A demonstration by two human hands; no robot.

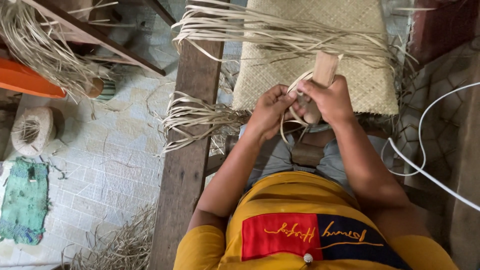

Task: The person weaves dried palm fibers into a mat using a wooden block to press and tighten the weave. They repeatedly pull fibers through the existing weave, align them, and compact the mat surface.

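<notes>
Over the woven mat, we work a pale strip.
Our right hand grips a wooden tool; our left hand pinches the strip.

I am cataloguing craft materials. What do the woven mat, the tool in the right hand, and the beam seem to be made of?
Woven mat: pale, matte plant strips, probably dried leaf or reed; its plaited grid shows.
Tool in the right hand: light, unpainted wood, judging by its colour.
Beam: dark, rough, unfinished wood with visible grain.
</notes>
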